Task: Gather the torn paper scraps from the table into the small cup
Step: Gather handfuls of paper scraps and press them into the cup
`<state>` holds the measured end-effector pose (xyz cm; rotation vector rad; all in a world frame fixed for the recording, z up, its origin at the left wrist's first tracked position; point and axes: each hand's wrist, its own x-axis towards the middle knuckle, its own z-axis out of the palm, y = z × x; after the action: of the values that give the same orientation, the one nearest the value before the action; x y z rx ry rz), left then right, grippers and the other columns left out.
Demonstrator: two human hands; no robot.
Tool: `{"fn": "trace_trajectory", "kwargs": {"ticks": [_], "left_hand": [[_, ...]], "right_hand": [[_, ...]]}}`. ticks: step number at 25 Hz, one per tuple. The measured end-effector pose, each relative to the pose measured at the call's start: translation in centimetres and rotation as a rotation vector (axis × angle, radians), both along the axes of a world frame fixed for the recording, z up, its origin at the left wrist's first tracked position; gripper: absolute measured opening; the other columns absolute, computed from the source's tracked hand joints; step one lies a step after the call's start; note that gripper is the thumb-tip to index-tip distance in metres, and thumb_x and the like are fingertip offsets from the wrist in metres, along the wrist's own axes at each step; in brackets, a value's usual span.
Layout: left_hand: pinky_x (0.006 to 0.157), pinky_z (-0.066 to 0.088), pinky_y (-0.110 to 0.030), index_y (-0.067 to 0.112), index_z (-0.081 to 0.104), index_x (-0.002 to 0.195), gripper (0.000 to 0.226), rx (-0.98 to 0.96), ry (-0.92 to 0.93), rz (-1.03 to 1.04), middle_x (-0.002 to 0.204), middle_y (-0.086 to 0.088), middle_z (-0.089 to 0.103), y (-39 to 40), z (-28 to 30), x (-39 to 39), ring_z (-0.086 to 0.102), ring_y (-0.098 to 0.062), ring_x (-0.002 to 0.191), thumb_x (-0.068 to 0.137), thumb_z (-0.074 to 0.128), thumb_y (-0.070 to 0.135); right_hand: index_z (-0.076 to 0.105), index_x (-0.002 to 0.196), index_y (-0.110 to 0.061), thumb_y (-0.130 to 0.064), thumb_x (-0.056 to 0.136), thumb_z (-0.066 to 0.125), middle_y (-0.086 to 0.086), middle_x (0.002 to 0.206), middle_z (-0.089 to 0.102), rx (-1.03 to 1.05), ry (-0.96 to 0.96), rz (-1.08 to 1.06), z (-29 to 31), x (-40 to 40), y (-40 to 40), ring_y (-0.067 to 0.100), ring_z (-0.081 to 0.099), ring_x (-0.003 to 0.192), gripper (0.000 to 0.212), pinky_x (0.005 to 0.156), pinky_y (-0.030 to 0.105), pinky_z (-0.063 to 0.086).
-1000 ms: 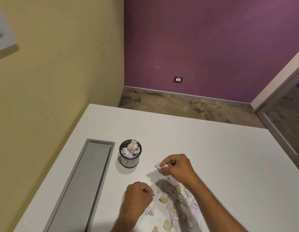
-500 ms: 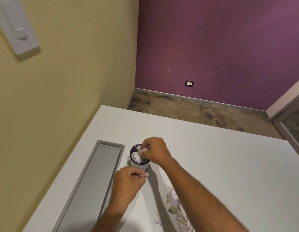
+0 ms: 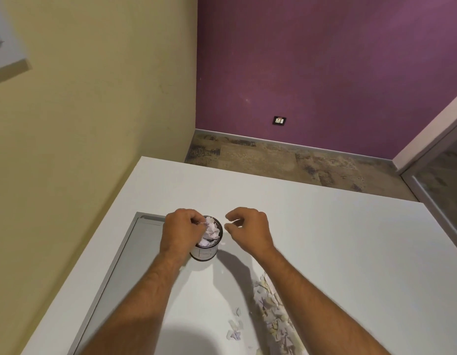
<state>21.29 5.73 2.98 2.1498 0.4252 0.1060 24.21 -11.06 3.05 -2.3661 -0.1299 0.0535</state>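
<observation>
A: White table (image 3: 312, 226), with a small cup (image 3: 205, 248) standing at about seven o'clock from the frame's centre, just beside a grey recessed panel (image 3: 135, 252).

B: What's in the cup?

A: Crumpled paper heaped past its rim. The left hand (image 3: 182, 233) sits over the cup's nine o'clock edge, fingertips pinched on a thin scrap (image 3: 202, 223) above the heap.

B: And the right hand?

A: The right hand (image 3: 250, 230) hovers at the cup's three o'clock, near but apart, fingers curled and loosely parted, gripping nothing I can see.

B: Where's the rest?

A: Torn paper scraps (image 3: 271, 311) lie scattered at five o'clock from the cup, partly under the right forearm.
</observation>
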Motion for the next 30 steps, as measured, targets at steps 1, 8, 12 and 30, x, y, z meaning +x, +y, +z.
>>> {"fn": "trace_trajectory", "kwargs": {"ticks": [1,8,12,30], "left_hand": [[0.069,0.055,-0.025,0.017,0.076,0.074,0.017,0.046,0.025,-0.018,0.077,-0.002,0.074,-0.1,-0.3,0.4,0.067,-0.018,0.072,0.068,0.073,0.002],[0.081,0.054,-0.039,0.018,0.070,0.107,0.031,0.399,0.052,-0.204,0.106,-0.004,0.064,-0.3,-1.7,0.5,0.051,-0.025,0.106,0.076,0.067,0.021],[0.076,0.054,-0.039,0.017,0.068,0.107,0.030,0.330,-0.264,-0.228,0.104,0.001,0.061,-2.4,-1.2,-1.4,0.053,-0.022,0.103,0.077,0.071,0.020],[0.094,0.049,-0.034,0.028,0.053,0.119,0.031,0.399,0.218,-0.614,0.121,0.002,0.048,-12.3,-10.6,-11.5,0.051,-0.020,0.111,0.089,0.061,0.031]], "right_hand": [[0.075,0.091,-0.022,-0.017,0.073,0.075,-0.009,0.089,0.075,0.038,0.009,-0.042,-0.3,-0.3,-0.8,0.006,0.068,0.074,0.018,0.078,0.021,0.053],[0.075,0.095,-0.025,-0.013,0.075,0.074,-0.013,0.092,0.073,0.016,0.144,-0.131,-3.3,-2.9,-7.2,-0.002,0.067,0.076,0.024,0.079,0.020,0.055],[0.073,0.096,-0.026,-0.016,0.079,0.069,-0.012,0.096,0.073,-0.125,0.196,-0.151,-4.6,-5.4,-10.0,0.005,0.068,0.081,0.021,0.076,0.018,0.051],[0.066,0.091,-0.026,-0.008,0.079,0.059,-0.002,0.099,0.056,-0.475,0.258,0.063,-7.4,-11.9,-9.6,0.017,0.060,0.086,0.023,0.065,0.023,0.043]]}}
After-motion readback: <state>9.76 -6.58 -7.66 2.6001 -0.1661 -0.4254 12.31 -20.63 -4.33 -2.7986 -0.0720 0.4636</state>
